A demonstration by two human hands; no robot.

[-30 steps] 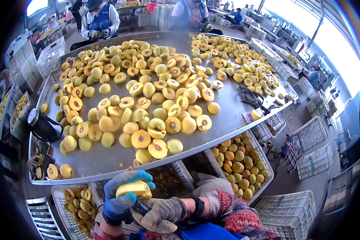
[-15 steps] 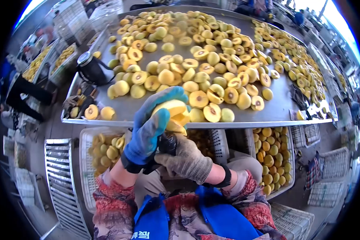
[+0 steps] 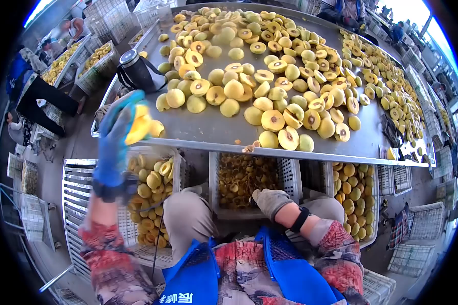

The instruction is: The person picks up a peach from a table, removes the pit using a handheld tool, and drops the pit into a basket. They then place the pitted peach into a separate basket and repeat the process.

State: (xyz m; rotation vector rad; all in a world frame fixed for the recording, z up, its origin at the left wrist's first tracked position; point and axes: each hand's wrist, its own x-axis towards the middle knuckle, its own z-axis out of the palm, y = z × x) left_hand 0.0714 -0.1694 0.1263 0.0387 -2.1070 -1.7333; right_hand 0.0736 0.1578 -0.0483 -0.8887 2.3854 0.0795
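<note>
My left hand (image 3: 119, 132), in a blue and grey glove, is raised at the table's left front edge. Its fingers are closed round yellow fruit (image 3: 140, 125), slightly blurred. My right hand (image 3: 273, 202), in a dirty grey glove, hangs low over the front of a crate of dark fruit scraps (image 3: 246, 175); its fingers curl, and what they hold, if anything, is hidden. Halved yellow fruits (image 3: 272, 120) with brown centres lie over the metal table (image 3: 198, 133). A small scrap (image 3: 251, 147) rests at its front edge.
A black flask (image 3: 141, 71) stands on the table's left side. Crates of yellow fruit (image 3: 150, 188) sit below the table at left and at right (image 3: 352, 195). A slatted metal rack (image 3: 79, 203) is at far left. Other people work in the background.
My left hand has moved left with the fruit, away from my right hand. My right hand has gone right, down by the scrap crate. The view has shifted slightly.
</note>
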